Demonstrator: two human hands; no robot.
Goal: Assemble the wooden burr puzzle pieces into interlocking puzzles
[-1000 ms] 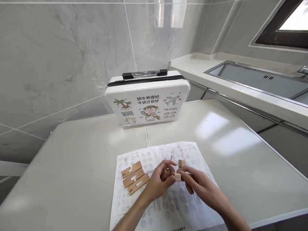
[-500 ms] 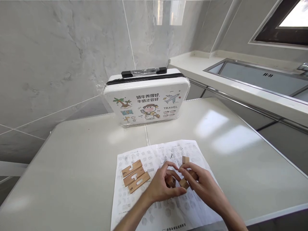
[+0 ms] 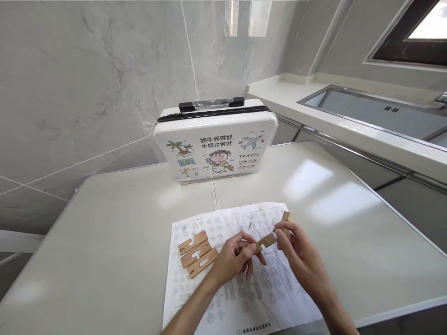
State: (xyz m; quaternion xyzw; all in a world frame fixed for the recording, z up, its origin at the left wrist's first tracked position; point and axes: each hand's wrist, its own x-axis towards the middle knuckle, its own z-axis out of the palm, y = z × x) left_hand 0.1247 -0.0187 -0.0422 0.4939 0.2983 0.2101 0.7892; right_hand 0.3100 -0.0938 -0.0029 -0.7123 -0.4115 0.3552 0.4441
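My left hand (image 3: 237, 258) pinches one end of a notched wooden puzzle piece (image 3: 268, 240) between thumb and fingers. The piece reaches toward my right hand (image 3: 298, 249), whose curled fingers close around another wooden block (image 3: 287, 217). Part of that block is hidden behind the fingers. Left of my hands lie three flat wooden pieces with dark numbers: a notched one (image 3: 200, 237), one with a T-shaped cutout (image 3: 188, 259) and one with a long slot (image 3: 210, 257). They rest side by side on a printed sheet (image 3: 223, 218).
A white cartoon suitcase (image 3: 223, 130) in clear plastic stands at the back of the light table (image 3: 104, 242). Beyond the table's right side are a counter (image 3: 272, 90) and a steel sink (image 3: 352, 100). A grey tiled wall (image 3: 104, 70) rises behind.
The wooden pieces clustered between both hands have come apart. My left hand now holds the notched piece out, while my right hand has moved right and slightly up with a block.
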